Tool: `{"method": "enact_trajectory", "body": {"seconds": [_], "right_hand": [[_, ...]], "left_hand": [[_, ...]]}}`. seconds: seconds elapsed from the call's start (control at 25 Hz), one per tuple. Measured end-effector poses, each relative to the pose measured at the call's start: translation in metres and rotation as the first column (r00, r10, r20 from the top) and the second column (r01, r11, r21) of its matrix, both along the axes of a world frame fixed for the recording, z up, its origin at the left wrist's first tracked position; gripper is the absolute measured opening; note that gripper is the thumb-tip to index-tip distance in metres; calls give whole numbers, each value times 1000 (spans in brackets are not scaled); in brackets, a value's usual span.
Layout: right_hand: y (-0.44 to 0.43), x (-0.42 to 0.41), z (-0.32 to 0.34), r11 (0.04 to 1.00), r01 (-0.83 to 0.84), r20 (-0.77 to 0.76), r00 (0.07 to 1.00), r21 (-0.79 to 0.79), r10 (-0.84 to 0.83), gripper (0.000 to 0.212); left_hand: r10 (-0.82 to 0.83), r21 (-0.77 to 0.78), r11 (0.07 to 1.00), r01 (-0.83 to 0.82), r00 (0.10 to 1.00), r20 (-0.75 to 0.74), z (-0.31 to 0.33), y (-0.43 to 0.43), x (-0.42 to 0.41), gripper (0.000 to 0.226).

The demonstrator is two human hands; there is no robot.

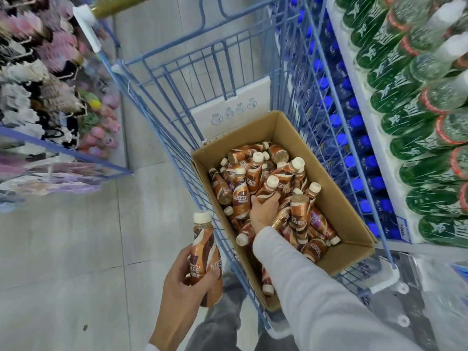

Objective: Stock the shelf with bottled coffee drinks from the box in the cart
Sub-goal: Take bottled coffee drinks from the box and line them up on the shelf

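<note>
While one coffee bottle (203, 240) stands cap-up in the curled left hand (186, 273) beside the blue cart (177, 79), right hand (263, 211) inside the cardboard box (349, 216), fingers closed round a second bottle (269, 186), neck tilted up, amid a jumbled heap (300, 216)

We wear a pale grey long sleeve (311, 282) reaching our right wrist and grey trousers (220, 323), with left hand (178, 281) and right hand (262, 210) bare.

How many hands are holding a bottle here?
2. The left hand holds a bottle outside the cart; the right hand grips a second bottle in the box.
</note>
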State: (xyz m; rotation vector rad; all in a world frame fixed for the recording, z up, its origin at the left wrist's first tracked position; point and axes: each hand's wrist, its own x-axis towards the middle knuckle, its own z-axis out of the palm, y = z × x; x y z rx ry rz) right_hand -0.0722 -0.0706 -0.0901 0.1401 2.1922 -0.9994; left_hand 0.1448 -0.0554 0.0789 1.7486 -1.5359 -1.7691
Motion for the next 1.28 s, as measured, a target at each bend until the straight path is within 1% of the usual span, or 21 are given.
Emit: {"method": "enact_trajectory", "body": {"seconds": [0.12, 0.24, 0.28, 0.4, 0.52, 0.6, 0.64, 0.8, 0.92, 1.04, 1.16, 1.28], "right_hand": [[31, -10, 33, 991, 10, 33, 999, -130, -6, 79], [67, -15, 88, 968, 3, 87, 996, -249, 19, 89], [78, -14, 109, 956, 17, 113, 993, -294, 17, 88], [114, -12, 164, 909, 76, 122, 992, -411, -28, 67], [150, -12, 208, 842, 154, 144, 985, -516, -93, 60], [178, -11, 236, 783, 238, 180, 970, -575, -163, 63], [192, -10, 247, 769, 254, 165, 967, -587, -194, 64], [253, -5, 289, 706, 299, 107, 947, -642, -303, 50], [301, -3, 319, 687, 329, 68, 923, -648, -378, 44], [360, -4, 346, 667, 356, 22, 891, -655, -453, 34], [427, -5, 372, 665, 358, -46, 860, -655, -509, 28], [496, -12, 393, 647, 374, -104, 811, -665, -576, 27]], "left_hand": [[-40, -19, 999, 39, 997, -67, 10, -9, -10, 43], [-109, -47, 994, 103, 984, -144, 28, -16, -24, 39], [-130, -60, 991, 121, 978, -163, 34, -17, -29, 38], [-177, -78, 983, 164, 957, -228, 47, -17, -47, 38], [-240, -65, 971, 231, 925, -295, 62, -10, -69, 47], [-309, -59, 949, 309, 882, -356, 75, 2, -84, 47], [-345, -66, 935, 347, 858, -381, 81, 10, -91, 44], [-538, -172, 837, 519, 726, -428, 114, 56, -125, 44], [-619, -218, 775, 593, 644, -449, 140, 98, -149, 41], [-693, -254, 702, 666, 555, -460, 155, 152, -176, 31], [-738, -276, 645, 712, 489, -465, 174, 216, -202, 31], [-776, -309, 576, 757, 387, -498, 198, 283, -227, 32]]}}
